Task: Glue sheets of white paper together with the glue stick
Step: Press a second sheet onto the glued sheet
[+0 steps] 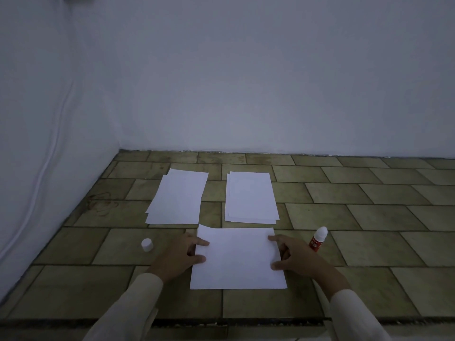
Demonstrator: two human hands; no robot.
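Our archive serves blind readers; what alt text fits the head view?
A person's left hand and right hand touch the side edges of a white sheet on a tiled floor. Two paper stacks lie beyond it, a white cap to its left and a red glue stick to its right.

Person, upper limbs, two items seen from the head view.

1. Left hand (181,257): bare, seen from the back, knuckles and thumb visible; wrist uncovered just past the cuff.
2. Right hand (298,258): bare, seen from the back; wrist uncovered likewise.
3. Left sleeve (128,308): long, plain, pale cream cloth, loose cut, widening toward the lower frame edge; straight cuff at the wrist; a soft fold or seam along its inner side.
4. Right sleeve (354,318): same pale cream cloth, plain, loose, straight cuff at the wrist.

Dim light greys both sleeves.
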